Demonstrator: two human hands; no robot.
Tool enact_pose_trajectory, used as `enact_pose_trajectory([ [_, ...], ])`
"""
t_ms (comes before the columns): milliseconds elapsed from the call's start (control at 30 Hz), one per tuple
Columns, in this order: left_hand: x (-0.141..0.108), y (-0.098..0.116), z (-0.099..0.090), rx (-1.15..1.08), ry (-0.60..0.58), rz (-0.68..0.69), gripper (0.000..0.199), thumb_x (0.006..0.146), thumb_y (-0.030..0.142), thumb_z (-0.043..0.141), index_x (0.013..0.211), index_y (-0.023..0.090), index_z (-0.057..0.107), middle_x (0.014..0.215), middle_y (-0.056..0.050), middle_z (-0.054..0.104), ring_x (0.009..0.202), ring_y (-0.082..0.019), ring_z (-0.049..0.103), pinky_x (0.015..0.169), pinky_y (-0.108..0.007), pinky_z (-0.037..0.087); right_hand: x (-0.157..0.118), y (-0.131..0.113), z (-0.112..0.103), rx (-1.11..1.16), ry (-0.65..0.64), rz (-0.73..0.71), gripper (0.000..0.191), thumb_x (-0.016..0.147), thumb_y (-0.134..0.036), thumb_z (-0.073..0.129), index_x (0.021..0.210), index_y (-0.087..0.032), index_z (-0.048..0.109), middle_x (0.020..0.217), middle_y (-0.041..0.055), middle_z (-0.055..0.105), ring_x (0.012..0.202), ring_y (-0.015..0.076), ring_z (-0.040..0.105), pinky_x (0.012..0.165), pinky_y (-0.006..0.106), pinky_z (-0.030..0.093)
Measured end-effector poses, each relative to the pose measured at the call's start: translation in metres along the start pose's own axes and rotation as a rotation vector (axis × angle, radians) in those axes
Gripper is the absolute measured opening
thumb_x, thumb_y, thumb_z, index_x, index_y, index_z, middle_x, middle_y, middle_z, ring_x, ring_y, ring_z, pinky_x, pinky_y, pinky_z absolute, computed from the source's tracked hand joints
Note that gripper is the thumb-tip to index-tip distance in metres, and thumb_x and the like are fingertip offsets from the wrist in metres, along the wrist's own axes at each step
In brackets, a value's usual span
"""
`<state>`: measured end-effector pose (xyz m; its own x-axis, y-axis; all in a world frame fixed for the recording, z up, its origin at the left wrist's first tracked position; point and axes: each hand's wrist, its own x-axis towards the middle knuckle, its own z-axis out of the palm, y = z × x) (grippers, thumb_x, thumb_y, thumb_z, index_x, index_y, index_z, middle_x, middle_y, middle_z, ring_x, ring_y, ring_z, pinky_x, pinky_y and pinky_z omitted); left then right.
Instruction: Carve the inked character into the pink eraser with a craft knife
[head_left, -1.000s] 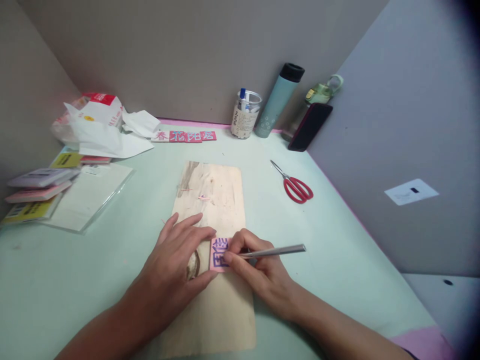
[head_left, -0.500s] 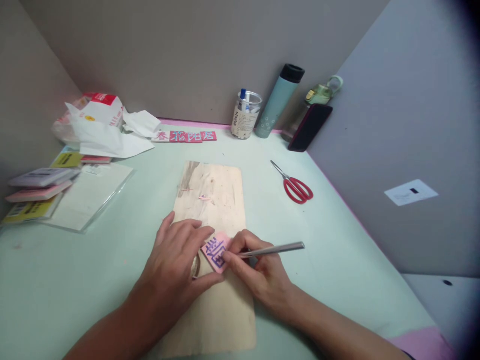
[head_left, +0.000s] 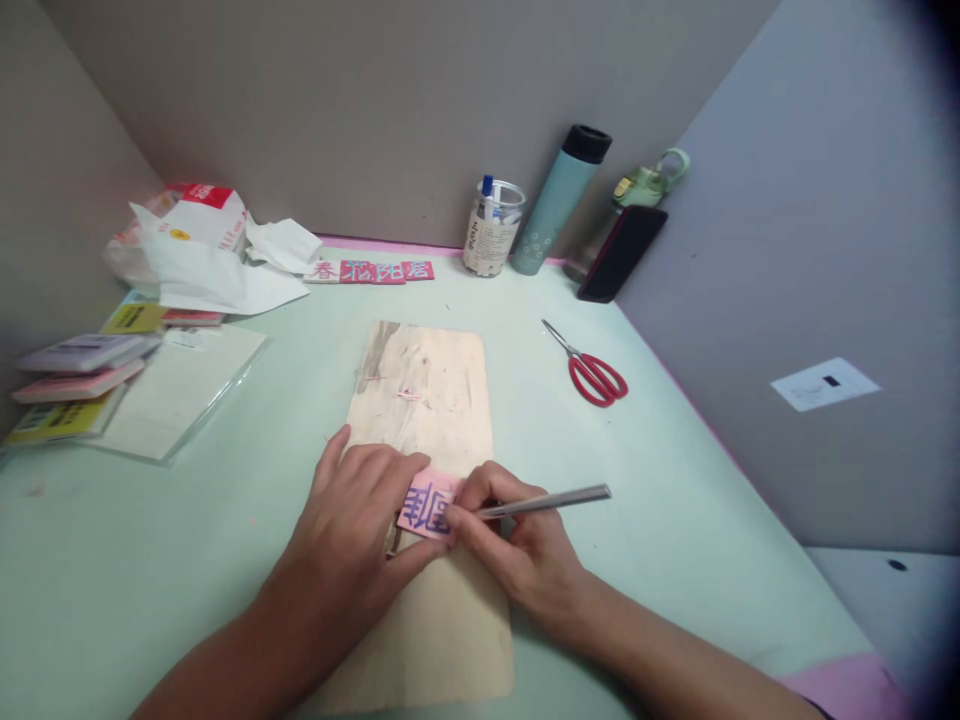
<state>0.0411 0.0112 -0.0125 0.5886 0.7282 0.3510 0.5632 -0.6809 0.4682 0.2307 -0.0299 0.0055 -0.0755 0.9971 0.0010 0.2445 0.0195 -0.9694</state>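
A small pink square tile (head_left: 426, 508) with dark purple character strokes lies over a pale wooden board (head_left: 427, 630). My left hand (head_left: 352, 520) grips the tile by its left side, thumb at the lower edge and fingers at the upper edge. In my right hand (head_left: 517, 530) is a slim metal pen-like tool (head_left: 570, 497), pinched between thumb and fingers. Its tip is hidden behind my fingertips at the tile's right side. Small pink shavings (head_left: 409, 393) rest on the board beyond the tile.
Red-handled scissors (head_left: 596, 378) lie right of the board. Along the back stand a pen jar (head_left: 491, 235), a teal bottle (head_left: 559, 205) and a leaning phone (head_left: 624, 253). Carved tiles (head_left: 386, 272) line the back edge. Packets (head_left: 82, 370) and white paper (head_left: 225, 285) are at the left.
The pink tile has turned in my left hand, so its edges sit straighter. My left fingers have shifted slightly around it. My right hand and the tool have barely moved.
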Motion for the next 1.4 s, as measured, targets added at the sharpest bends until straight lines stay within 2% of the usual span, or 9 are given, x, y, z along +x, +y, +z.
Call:
enact_pose_trajectory([
  [133,0.000,0.001,-0.003,-0.008,-0.008,-0.028,0.040,0.089,0.034,0.073,0.119,0.019,0.051,0.105,-0.007,0.064,0.105,-0.030,0.058,0.118,-0.062,0.021,0.000,0.001,0.000,0.007,0.013,-0.005,0.024,0.091,-0.026,0.063,0.071,-0.021,0.051,0.065,-0.0031,0.051,0.060,0.0133,0.043,0.056,0.027,0.034],
  [267,-0.001,-0.005,-0.011,-0.066,-0.086,-0.038,0.040,0.090,0.024,0.066,0.125,0.023,0.047,0.110,-0.005,0.062,0.108,-0.027,0.058,0.119,-0.058,0.019,0.000,0.000,-0.001,0.026,0.017,-0.004,0.023,0.091,-0.025,0.063,0.072,-0.021,0.051,0.065,-0.0038,0.049,0.059,0.0128,0.041,0.055,0.026,0.032],
  [367,-0.002,-0.010,-0.015,-0.081,-0.118,-0.055,0.036,0.091,0.021,0.063,0.123,0.025,0.048,0.104,-0.002,0.061,0.106,-0.026,0.060,0.119,-0.057,0.020,0.000,-0.001,-0.001,0.030,0.022,0.007,0.023,0.091,-0.025,0.063,0.072,-0.021,0.051,0.065,-0.0041,0.048,0.059,0.0127,0.040,0.054,0.026,0.031],
  [467,-0.002,-0.011,-0.015,-0.052,-0.090,-0.056,0.035,0.087,0.024,0.071,0.113,0.024,0.049,0.096,-0.001,0.059,0.102,-0.027,0.062,0.117,-0.059,0.021,0.001,-0.001,-0.001,0.034,0.032,0.007,0.023,0.091,-0.026,0.063,0.072,-0.022,0.050,0.065,-0.0042,0.048,0.059,0.0128,0.040,0.054,0.027,0.032],
  [633,-0.001,-0.010,-0.012,0.062,-0.029,-0.014,0.049,0.073,0.036,0.088,0.095,0.024,0.046,0.088,0.000,0.056,0.100,-0.031,0.062,0.116,-0.063,0.021,0.002,0.000,-0.001,0.034,0.057,0.012,0.022,0.090,-0.026,0.063,0.072,-0.022,0.051,0.064,-0.0042,0.049,0.060,0.0135,0.042,0.055,0.027,0.033],
  [833,0.000,-0.011,-0.015,0.086,-0.044,-0.014,0.063,0.061,0.042,0.096,0.091,0.025,0.043,0.089,0.000,0.058,0.093,-0.030,0.063,0.114,-0.062,0.023,0.002,0.000,-0.001,0.055,0.063,0.038,0.023,0.090,-0.028,0.065,0.072,-0.022,0.051,0.064,-0.0040,0.049,0.060,0.0137,0.042,0.055,0.027,0.033],
  [933,0.000,-0.012,-0.016,0.076,-0.069,-0.024,0.058,0.064,0.036,0.094,0.089,0.025,0.043,0.089,0.000,0.061,0.090,-0.028,0.063,0.114,-0.062,0.024,0.002,-0.001,-0.001,0.064,0.062,0.053,0.024,0.090,-0.029,0.065,0.072,-0.022,0.051,0.065,-0.0036,0.050,0.060,0.0137,0.042,0.055,0.028,0.033],
  [1100,0.001,-0.009,-0.017,0.076,-0.067,-0.009,0.050,0.071,0.042,0.089,0.086,0.025,0.044,0.090,-0.001,0.064,0.093,-0.029,0.063,0.114,-0.063,0.023,0.002,-0.002,0.000,0.071,0.055,0.059,0.024,0.090,-0.029,0.064,0.072,-0.022,0.051,0.064,-0.0038,0.049,0.059,0.0136,0.041,0.053,0.027,0.031],
  [1400,0.001,-0.007,-0.017,0.062,-0.058,-0.037,0.052,0.071,0.044,0.089,0.081,0.025,0.042,0.087,0.000,0.062,0.091,-0.027,0.060,0.112,-0.065,0.024,-0.001,-0.004,-0.003,0.049,0.003,0.015,0.024,0.095,-0.031,0.059,0.075,-0.022,0.049,0.067,-0.0029,0.049,0.061,0.0143,0.041,0.055,0.029,0.032],
])
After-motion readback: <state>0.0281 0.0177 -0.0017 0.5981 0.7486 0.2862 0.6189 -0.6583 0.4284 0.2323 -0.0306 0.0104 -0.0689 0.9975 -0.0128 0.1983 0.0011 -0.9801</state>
